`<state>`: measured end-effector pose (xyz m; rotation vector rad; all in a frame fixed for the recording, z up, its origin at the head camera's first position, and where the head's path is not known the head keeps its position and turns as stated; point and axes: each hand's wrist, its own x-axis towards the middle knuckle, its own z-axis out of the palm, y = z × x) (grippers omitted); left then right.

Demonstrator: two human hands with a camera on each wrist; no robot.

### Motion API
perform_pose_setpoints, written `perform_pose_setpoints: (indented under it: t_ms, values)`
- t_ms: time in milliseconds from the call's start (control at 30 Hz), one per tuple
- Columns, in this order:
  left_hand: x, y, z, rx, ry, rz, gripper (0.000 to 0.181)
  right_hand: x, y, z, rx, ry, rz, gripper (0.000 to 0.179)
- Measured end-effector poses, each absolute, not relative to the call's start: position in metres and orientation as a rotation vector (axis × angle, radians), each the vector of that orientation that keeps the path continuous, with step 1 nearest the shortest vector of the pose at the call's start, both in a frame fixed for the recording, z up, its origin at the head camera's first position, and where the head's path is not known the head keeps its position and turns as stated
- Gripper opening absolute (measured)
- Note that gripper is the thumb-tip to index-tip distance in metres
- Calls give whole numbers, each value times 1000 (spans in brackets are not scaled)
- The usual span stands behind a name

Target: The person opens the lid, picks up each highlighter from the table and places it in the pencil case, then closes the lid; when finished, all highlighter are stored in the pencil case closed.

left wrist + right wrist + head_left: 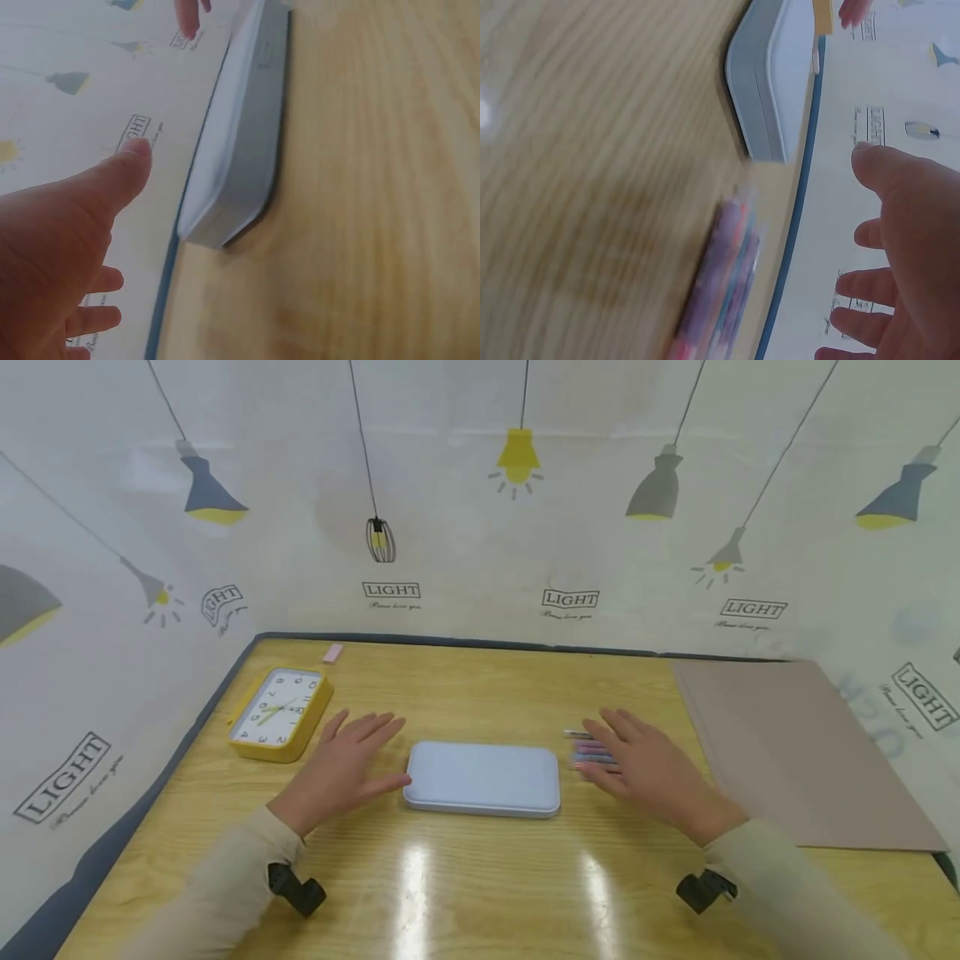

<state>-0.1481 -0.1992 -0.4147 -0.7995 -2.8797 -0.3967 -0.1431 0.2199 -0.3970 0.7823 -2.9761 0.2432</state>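
Note:
A pale blue, flat rectangular case (483, 778) with rounded corners lies closed on the wooden table. To its left, my left hand (348, 768) hovers with fingers spread and thumb toward the case's left end. In the left wrist view a gap shows between that thumb and the case (240, 135). My right hand (645, 764) is held over several slim pens (592, 748) at the case's right, partly hiding them. The right wrist view shows the pens (720, 277) side by side on the table, below the right hand (922, 255), whose fingers are extended and hold nothing.
A yellow alarm clock (281, 714) lies face up at the left, with a small pink eraser (333, 653) behind it. A large pinkish-brown board (802, 752) covers the table's right side. A lamp-patterned sheet (465, 510) stands along the back and sides.

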Motion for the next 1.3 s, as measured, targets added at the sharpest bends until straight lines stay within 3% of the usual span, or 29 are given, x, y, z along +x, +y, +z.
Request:
perform_pose_setpoints:
  t_ms: [533, 1300]
  values:
    - [-141, -181, -450, -874, -2967, -605, 91, -131, 169, -426, 1131, -2880, 205, 67]
    - [-142, -173, -451, -866, -3025, -801, 82, -153, 157, -412, 1172, -3088, 220, 72]
